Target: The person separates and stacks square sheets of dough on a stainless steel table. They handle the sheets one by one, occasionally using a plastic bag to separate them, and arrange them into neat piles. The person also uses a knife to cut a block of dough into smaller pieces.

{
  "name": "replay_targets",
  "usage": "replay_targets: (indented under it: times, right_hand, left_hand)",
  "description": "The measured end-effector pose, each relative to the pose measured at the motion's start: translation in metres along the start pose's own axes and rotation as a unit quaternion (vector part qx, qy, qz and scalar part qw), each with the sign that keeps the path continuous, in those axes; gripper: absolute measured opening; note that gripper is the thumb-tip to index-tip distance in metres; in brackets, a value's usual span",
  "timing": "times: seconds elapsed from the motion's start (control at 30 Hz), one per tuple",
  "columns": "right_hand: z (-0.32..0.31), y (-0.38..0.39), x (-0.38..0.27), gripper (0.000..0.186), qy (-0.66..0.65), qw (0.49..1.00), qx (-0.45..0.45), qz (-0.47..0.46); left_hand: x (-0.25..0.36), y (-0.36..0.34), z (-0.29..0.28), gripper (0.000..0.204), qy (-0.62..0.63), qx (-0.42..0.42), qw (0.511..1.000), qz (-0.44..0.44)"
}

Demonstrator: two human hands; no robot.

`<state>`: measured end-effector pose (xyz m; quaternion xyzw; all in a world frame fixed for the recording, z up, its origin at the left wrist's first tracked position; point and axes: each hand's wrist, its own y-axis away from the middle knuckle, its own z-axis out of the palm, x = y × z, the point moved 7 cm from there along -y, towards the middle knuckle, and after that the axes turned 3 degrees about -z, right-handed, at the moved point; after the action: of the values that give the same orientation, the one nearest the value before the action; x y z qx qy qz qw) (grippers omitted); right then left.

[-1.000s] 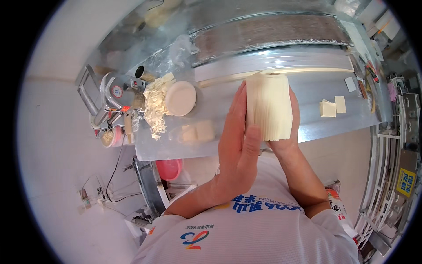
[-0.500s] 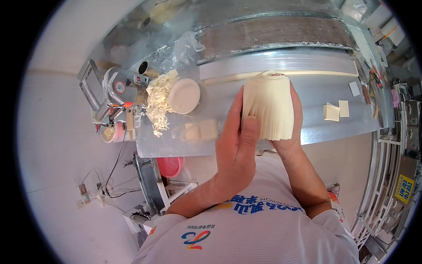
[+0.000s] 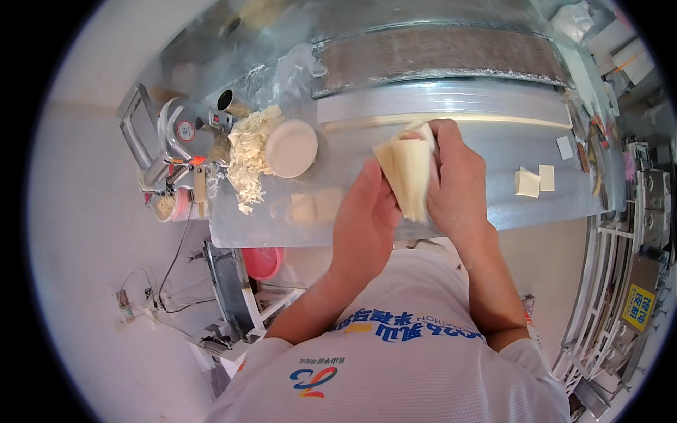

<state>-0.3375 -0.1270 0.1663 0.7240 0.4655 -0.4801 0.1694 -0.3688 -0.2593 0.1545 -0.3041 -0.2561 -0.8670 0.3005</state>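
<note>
A thick stack of thin, pale yellow dough wrappers [image 3: 409, 173] is held up over the near part of the metal worktable [image 3: 508, 144]. My left hand [image 3: 365, 222] grips its left side, thumb toward me and fingers partly hidden behind it. Around its right side bends my right hand [image 3: 457, 173], the fingertips out of sight. The stack is bent and squeezed narrow, its lower edge a little blurred. On the table to the right lie a few square wrappers [image 3: 527, 182]. Further left, more square pieces [image 3: 303, 207] lie under something clear.
At the left stand a pale round bowl [image 3: 291, 149], a heap of dough scraps [image 3: 247, 151] and a metal machine [image 3: 187, 134]. A long metal bar [image 3: 451, 101] and a dark board [image 3: 437, 56] lie behind the stack. Below the table's edge is a pink basin [image 3: 262, 262].
The stack has gone from fanned wide toward me to turned and squeezed narrow. My right hand has come from behind it to its right side, and the view has shifted slightly.
</note>
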Motion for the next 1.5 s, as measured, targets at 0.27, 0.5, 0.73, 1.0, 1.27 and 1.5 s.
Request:
replay_targets:
  times: [0.27,0.5,0.73,1.0,1.27,1.5]
  right_hand:
    - [0.028,-0.001,-0.002,0.036,0.023,0.998,-0.044,0.027]
    - [0.072,-0.004,-0.012,0.041,-0.001,0.994,-0.095,0.063]
    - [0.108,-0.008,-0.028,0.036,-0.233,0.944,-0.143,0.184]
    - [0.137,-0.016,-0.047,0.027,-0.278,0.937,-0.129,0.166]
    - [0.173,-0.020,-0.034,0.023,-0.282,0.928,-0.156,0.188]
    - [0.193,0.006,0.026,0.021,-0.263,0.907,-0.129,0.301]
  left_hand:
    - [-0.022,-0.014,-0.057,0.069,0.097,0.070,0.989,-0.085]
    - [0.002,-0.014,-0.094,0.061,-0.227,0.211,0.951,0.020]
    - [0.027,-0.022,-0.113,0.061,0.048,0.070,0.995,-0.060]
    - [0.041,-0.031,-0.138,0.054,0.103,0.023,0.992,-0.073]
    - [0.067,-0.035,-0.182,0.057,0.002,0.058,0.994,-0.091]
    - [0.150,-0.088,-0.362,0.049,-0.572,0.243,0.782,0.049]
